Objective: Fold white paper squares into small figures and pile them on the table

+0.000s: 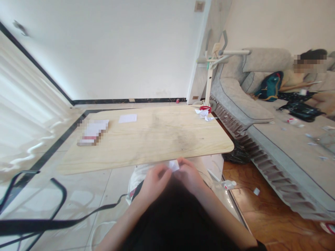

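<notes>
A white curtain (21,104) hung at the far left of a tiled room, with a black strap (91,210) stretched across the lower left foreground. A pale wooden surface (125,146) spread across the middle, bearing a stack of paper (94,129), partly blurred out, near its left end and a single white sheet (127,118) lying flat to the right of the stack, toward the far edge. Just off the near edge, above the lap of a person in black, the left hand (157,176) pinched the left side of a small white paper (174,166) with bent fingers. The paper, which showed a crease, was between the two hands, and the right hand (190,173) gripped it from the other side. Folded paper shapes (202,113) sat at the surface's far right corner, beside a red ring (206,109), in front of a white exercise machine (209,83). Farther right, a bottle (229,184) lay on its side below a black bag (238,154), and a white scrap (257,191) rested on the wooden floor (243,205). Along the right, a gray sofa (259,101) held a teal backpack (270,87) and a seated second person (289,77).
</notes>
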`<state>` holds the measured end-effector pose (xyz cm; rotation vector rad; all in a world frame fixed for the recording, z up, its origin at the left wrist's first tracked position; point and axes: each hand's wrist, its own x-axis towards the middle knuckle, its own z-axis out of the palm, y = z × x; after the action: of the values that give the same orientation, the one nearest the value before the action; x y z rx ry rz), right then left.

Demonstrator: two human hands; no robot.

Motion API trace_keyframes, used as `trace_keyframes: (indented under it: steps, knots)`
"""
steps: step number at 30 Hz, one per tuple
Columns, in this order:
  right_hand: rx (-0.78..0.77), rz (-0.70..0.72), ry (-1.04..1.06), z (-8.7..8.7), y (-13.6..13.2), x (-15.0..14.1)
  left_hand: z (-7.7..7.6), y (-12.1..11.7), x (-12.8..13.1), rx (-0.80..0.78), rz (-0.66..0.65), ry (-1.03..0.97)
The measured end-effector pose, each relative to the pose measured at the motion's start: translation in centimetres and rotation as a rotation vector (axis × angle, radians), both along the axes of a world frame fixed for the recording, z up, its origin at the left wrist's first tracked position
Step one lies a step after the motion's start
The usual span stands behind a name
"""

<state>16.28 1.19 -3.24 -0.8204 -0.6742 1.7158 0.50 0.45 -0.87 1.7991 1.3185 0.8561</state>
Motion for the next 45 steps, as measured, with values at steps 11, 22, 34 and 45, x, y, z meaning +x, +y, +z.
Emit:
trace_keyframes:
  steps: [11,22,34,45]
  knots:
    - [0.052,0.037,-0.113,-0.9,-0.4,-0.1,-0.6,0.0,-0.4,0.025,0.027,0.049]
    - [0.039,-0.03,-0.172,-0.5,-0.3,-0.1,-0.6,0.0,-0.6,0.179,0.06,0.051]
    - [0.074,0.008,-0.31,0.4,-0.6,0.0,-1.3,0.8,-0.9,0.133,0.105,-0.059]
    - [0.171,-0.084,-0.379,1.7,-1.0,0.1,-0.4,0.8,-1.3,-0.025,0.174,-0.254]
